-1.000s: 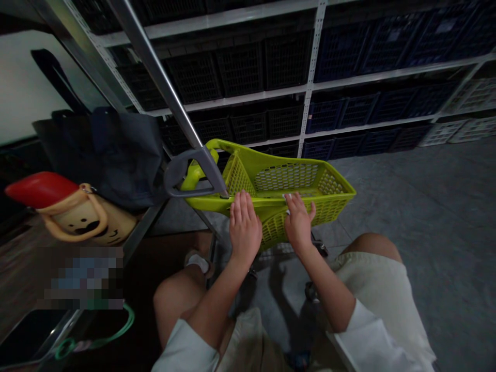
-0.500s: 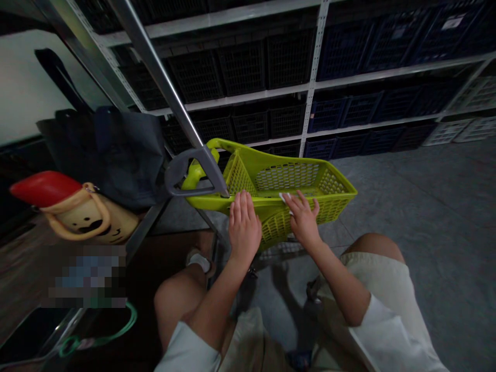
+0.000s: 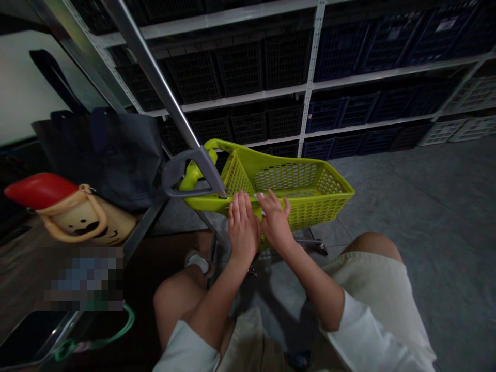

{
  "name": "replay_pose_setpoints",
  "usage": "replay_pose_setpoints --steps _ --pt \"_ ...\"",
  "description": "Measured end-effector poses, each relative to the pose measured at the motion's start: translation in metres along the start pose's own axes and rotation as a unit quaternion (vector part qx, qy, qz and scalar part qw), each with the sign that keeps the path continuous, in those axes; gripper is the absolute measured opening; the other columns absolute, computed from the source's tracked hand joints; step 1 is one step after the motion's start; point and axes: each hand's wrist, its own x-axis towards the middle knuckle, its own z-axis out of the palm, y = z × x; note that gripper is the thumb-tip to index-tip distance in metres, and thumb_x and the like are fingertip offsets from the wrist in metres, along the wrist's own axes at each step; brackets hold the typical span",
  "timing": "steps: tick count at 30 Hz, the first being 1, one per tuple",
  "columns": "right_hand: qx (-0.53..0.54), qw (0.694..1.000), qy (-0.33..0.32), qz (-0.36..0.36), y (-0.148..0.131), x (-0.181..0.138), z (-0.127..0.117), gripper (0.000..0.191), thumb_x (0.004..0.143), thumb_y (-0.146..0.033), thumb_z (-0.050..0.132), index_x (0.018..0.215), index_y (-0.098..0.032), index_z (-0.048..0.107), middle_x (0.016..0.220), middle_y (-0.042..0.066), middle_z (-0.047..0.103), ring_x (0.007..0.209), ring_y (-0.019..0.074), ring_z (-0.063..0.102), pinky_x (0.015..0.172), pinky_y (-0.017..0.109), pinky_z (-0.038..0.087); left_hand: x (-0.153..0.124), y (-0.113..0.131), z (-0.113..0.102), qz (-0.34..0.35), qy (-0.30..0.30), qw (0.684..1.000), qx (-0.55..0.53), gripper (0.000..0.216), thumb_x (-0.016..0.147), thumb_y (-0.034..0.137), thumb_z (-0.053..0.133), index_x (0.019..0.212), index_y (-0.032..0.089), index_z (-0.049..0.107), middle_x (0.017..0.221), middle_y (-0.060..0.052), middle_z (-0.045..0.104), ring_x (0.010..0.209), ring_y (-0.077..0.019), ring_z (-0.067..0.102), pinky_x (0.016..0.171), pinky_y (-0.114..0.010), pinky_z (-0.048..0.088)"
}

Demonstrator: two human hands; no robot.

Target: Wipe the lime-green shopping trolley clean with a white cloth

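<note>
A lime-green toy-like shopping cart (image 3: 318, 211) with mesh sides stands in front of my knees. My left hand (image 3: 244, 230) lies flat on its near top rim, fingers stretched out together and holding nothing. Right beside it, my right hand (image 3: 276, 222) presses a small white wipe (image 3: 263, 213) to the same rim. Only white edges show around those fingers; the rest is covered. At the cart's left end, a grey plastic handle piece (image 3: 211, 170) on a metal tube (image 3: 158, 77) overlaps the green push handle (image 3: 192, 174).
Shelving (image 3: 308, 103) holding dark crates (image 3: 244, 67) lines the back. At left are a dark tote bag (image 3: 124, 150), a tan bag with a red top (image 3: 42, 191), a phone-like dark slab (image 3: 31, 336) and a green cord (image 3: 126, 323). Grey floor (image 3: 426, 206) lies right.
My right hand has slid left along the rim with the white wipe, closing in on my left hand. The left hand stays in place on the rim.
</note>
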Motion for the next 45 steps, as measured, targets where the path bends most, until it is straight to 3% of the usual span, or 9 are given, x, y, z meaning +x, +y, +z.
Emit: replay_pose_setpoints --steps 5,16,21,25,28,33,39,42,45 --pt "-0.001 0.998 -0.017 -0.055 -0.007 0.002 0.0 0.07 0.08 -0.005 0.04 0.147 -0.026 0.046 0.149 0.004 0.054 0.151 0.0212 0.027 0.12 0.055 0.005 0.0 -0.003 0.0 0.002 -0.004 1.0 -0.007 0.061 0.095 0.015 0.038 0.154 0.002 0.028 0.159 -0.022 0.036 0.152 -0.0294 0.024 0.123 -0.051 0.029" --pt "-0.157 0.982 0.089 0.063 0.116 -0.025 -0.031 0.074 0.08 -0.006 0.043 0.149 -0.034 0.044 0.144 0.004 0.06 0.148 0.0272 0.033 0.116 0.064 0.015 -0.001 -0.001 -0.003 0.017 -0.003 1.0 -0.017 0.069 0.093 0.017 0.044 0.155 -0.002 0.02 0.16 -0.024 0.033 0.152 -0.033 0.024 0.124 -0.053 0.025" --pt "-0.085 0.988 0.092 0.088 0.07 -0.016 -0.018 0.066 0.081 -0.006 0.04 0.143 -0.024 0.052 0.144 0.008 0.059 0.148 0.0279 0.033 0.116 0.062 0.013 -0.001 0.002 -0.002 0.013 0.008 1.0 -0.017 0.069 0.093 0.016 0.043 0.156 0.0 0.02 0.16 -0.024 0.032 0.152 -0.0334 0.024 0.123 -0.054 0.026" --pt "0.013 1.0 0.02 0.004 0.0 -0.003 0.001 0.065 0.081 -0.004 0.038 0.142 -0.021 0.052 0.146 0.008 0.058 0.149 0.022 0.032 0.12 0.054 0.009 -0.001 -0.001 0.004 -0.003 -0.003 1.0 -0.008 0.062 0.096 0.016 0.038 0.155 0.003 0.024 0.16 -0.022 0.034 0.153 -0.0302 0.024 0.123 -0.053 0.027" --pt "0.033 0.999 0.0 -0.036 -0.021 0.002 0.006 0.064 0.082 -0.006 0.038 0.143 -0.021 0.05 0.148 0.007 0.055 0.15 0.02 0.029 0.121 0.051 0.006 0.0 -0.003 0.005 -0.007 -0.006 1.0 0.006 0.059 0.097 0.014 0.034 0.155 0.005 0.027 0.16 -0.021 0.035 0.152 -0.028 0.025 0.123 -0.052 0.028" --pt "-0.036 0.998 0.013 -0.043 0.026 -0.007 -0.005 0.074 0.079 -0.004 0.04 0.149 -0.029 0.043 0.148 0.003 0.055 0.151 0.021 0.027 0.12 0.056 0.004 0.0 -0.003 0.0 0.014 0.005 1.0 0.009 0.065 0.095 0.017 0.041 0.154 0.0 0.023 0.16 -0.023 0.034 0.152 -0.0322 0.026 0.123 -0.051 0.028" --pt "-0.11 0.99 0.072 0.052 0.107 -0.026 -0.028 0.069 0.082 -0.006 0.04 0.146 -0.03 0.047 0.148 0.004 0.056 0.151 0.0249 0.028 0.118 0.06 0.011 0.0 0.001 -0.004 0.016 0.004 1.0 -0.006 0.069 0.093 0.016 0.043 0.156 0.0 0.02 0.16 -0.023 0.034 0.151 -0.0333 0.026 0.123 -0.052 0.026" --pt "-0.091 0.986 0.094 0.102 0.108 -0.026 -0.03 0.066 0.083 -0.007 0.039 0.144 -0.028 0.051 0.147 0.005 0.057 0.151 0.0277 0.027 0.117 0.063 0.013 -0.001 0.003 -0.005 0.014 -0.004 1.0 -0.003 0.068 0.093 0.016 0.044 0.155 -0.002 0.021 0.161 -0.023 0.032 0.152 -0.0335 0.024 0.124 -0.052 0.025" --pt "-0.051 0.989 0.086 0.109 0.073 -0.018 -0.019 0.065 0.082 -0.005 0.037 0.143 -0.023 0.052 0.147 0.008 0.056 0.151 0.0294 0.026 0.116 0.063 0.012 -0.001 0.005 -0.005 0.009 -0.011 1.0 -0.002 0.067 0.094 0.017 0.043 0.154 -0.003 0.021 0.162 -0.024 0.03 0.153 -0.0332 0.021 0.124 -0.052 0.024"
